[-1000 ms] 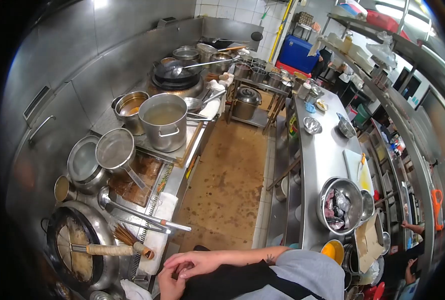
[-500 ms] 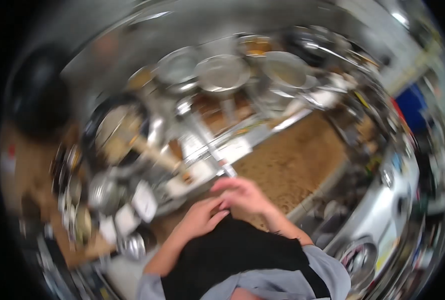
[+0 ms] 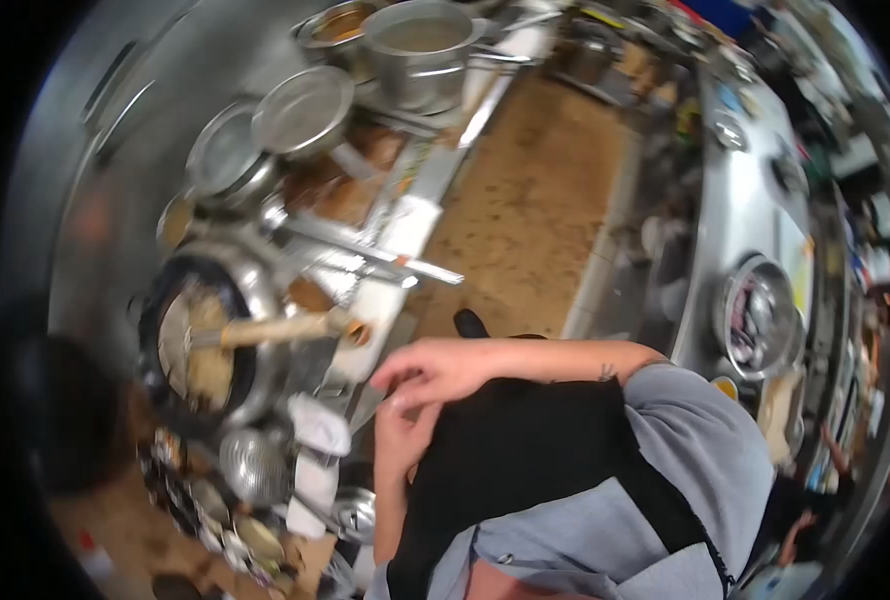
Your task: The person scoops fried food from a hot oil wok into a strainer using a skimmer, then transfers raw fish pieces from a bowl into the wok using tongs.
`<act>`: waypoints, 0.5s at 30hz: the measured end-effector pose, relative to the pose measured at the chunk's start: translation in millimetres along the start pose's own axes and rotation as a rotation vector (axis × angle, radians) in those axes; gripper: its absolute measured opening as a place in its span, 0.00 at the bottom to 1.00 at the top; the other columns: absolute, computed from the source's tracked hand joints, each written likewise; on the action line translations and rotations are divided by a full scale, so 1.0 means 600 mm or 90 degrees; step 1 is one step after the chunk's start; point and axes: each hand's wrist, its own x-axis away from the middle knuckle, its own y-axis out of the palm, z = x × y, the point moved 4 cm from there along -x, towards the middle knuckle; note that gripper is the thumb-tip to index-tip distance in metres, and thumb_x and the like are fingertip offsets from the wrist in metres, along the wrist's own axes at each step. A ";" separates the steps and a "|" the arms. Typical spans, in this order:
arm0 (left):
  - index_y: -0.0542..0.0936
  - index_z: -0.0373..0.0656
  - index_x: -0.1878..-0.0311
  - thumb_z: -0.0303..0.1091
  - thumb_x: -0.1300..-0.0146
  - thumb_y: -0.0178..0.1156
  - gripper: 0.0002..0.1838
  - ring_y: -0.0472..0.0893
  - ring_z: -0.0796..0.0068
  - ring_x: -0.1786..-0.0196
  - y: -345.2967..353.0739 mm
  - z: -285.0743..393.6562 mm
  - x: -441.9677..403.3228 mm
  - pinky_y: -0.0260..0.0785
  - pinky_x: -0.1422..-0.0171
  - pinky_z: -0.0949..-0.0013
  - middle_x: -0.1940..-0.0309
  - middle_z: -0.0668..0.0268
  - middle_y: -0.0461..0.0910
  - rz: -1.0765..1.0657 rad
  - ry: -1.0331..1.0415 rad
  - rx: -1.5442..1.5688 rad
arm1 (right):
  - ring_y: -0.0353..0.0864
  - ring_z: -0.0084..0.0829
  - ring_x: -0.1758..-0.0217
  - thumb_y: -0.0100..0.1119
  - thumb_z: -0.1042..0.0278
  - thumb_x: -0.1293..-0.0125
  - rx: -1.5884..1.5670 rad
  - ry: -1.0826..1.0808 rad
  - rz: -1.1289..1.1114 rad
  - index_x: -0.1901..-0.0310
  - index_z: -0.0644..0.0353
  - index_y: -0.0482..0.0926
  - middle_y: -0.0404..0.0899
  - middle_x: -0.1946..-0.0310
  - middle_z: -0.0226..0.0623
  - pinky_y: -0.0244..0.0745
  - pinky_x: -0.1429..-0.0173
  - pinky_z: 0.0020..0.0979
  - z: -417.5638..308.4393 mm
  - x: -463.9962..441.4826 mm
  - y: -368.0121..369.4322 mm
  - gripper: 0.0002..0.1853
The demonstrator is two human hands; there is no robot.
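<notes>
Wok (image 3: 153, 335), dark-rimmed, pale matter inside. Perforated ladle (image 3: 253, 465), metal, below the wok. Tool with wrapped handle (image 3: 280, 330), its head in the wok, its handle end over the counter edge, near the hands. Sieve (image 3: 305, 108), round, handle angled down. White cloth (image 3: 319, 425), just beside the left hand. Left hand (image 3: 403, 432), fingers up against the right. Stockpot (image 3: 418, 85), part-filled with liquid. Right hand (image 3: 428, 372), loosely bent, above the left; the pair together, contents, if any, indiscernible. Steel bowl (image 3: 787, 325), far right, containing dark and pinkish pieces.
</notes>
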 end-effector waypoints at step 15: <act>0.82 0.35 0.59 0.24 0.44 0.63 0.09 0.85 0.59 0.60 0.433 0.181 -0.476 0.75 0.55 0.65 0.66 0.54 0.84 -0.407 0.237 -0.062 | 0.77 0.32 0.40 0.65 0.60 0.31 0.095 0.062 0.360 0.33 0.63 0.70 0.77 0.44 0.42 0.73 0.37 0.31 -0.008 0.374 -0.456 0.28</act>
